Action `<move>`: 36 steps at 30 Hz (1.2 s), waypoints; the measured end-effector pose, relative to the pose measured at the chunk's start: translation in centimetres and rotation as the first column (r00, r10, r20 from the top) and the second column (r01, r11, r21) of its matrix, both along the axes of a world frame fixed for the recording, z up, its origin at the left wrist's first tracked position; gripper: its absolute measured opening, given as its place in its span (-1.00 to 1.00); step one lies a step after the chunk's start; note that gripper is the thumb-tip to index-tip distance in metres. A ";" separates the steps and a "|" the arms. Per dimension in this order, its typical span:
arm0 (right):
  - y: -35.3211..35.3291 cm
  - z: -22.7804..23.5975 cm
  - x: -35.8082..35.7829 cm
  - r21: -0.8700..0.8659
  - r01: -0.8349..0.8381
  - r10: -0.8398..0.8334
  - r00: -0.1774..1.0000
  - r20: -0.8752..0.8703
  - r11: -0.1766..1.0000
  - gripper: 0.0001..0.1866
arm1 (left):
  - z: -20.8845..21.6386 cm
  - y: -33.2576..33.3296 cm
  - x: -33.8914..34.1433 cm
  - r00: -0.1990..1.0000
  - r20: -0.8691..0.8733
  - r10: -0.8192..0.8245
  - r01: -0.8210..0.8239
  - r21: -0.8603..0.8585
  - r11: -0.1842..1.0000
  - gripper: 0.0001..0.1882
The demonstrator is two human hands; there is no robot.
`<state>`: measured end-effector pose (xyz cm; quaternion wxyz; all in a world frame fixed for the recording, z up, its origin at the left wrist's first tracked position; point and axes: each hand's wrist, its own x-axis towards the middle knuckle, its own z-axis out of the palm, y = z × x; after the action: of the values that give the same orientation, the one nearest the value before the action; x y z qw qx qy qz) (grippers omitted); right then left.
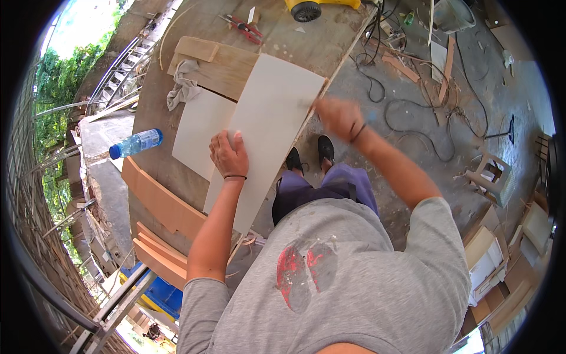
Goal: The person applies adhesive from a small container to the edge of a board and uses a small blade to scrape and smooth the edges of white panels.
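Observation:
A long white board [272, 112] lies slantwise across the workbench, its right edge near the bench's edge. My left hand [229, 154] rests flat on the board's left side, fingers stretched out and thumb apart. At the board's far right edge is my right hand [342, 121], blurred by motion, its fingers curled closed. What those fingers hold, if anything, is hidden. Partly under the long board lies a second white panel [200, 133]. Beyond it are a bare wood board [221, 72] and a crumpled grey cloth [184, 85].
The workbench [154, 135] also bears a water bottle [137, 143], curved brown wood pieces [159, 192], red-handled pliers [244, 29] and a yellow tool [312, 8]. Black cables [392, 121] and wood scraps [448, 71] litter the floor at right, near a small stool [492, 180].

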<state>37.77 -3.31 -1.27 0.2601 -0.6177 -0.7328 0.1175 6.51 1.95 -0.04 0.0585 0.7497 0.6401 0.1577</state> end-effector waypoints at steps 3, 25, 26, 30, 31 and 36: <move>3.2 0.8 4.4 -0.025 0.240 -0.237 0.968 0.085 0.970 -0.84 | 0.0 -0.1 0.6 1.000 -0.009 0.001 -0.001 -0.016 1.000 -0.56; 0.4 -1.2 0.9 0.111 0.009 -0.001 0.997 -0.074 0.994 -0.82 | -0.1 -0.1 0.5 0.999 -0.039 0.004 -0.004 0.021 1.000 -0.55; 2.0 -1.8 3.3 0.054 0.150 -0.148 0.989 -0.024 0.987 -0.83 | 0.0 0.1 0.7 0.999 -0.051 -0.002 0.002 0.001 1.000 -0.55; 2.9 -1.2 5.1 0.002 0.425 -0.425 0.904 -0.048 0.905 -0.84 | 0.2 0.3 0.7 0.999 -0.037 -0.011 0.011 0.016 1.000 -0.56; 1.5 -3.0 3.8 0.120 0.274 -0.257 0.956 -0.138 0.954 -0.86 | 0.3 0.3 0.9 0.999 -0.032 -0.005 0.005 0.010 1.000 -0.56; -3.0 -2.4 -2.8 0.022 -0.191 0.192 0.956 -0.223 0.981 -0.85 | 0.5 0.1 0.8 0.999 -0.034 0.008 -0.008 -0.016 1.000 -0.56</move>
<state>35.01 -6.29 -3.66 0.3286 -0.5266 -0.7552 0.2108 7.34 2.06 0.41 0.0531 0.7491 0.6453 0.1398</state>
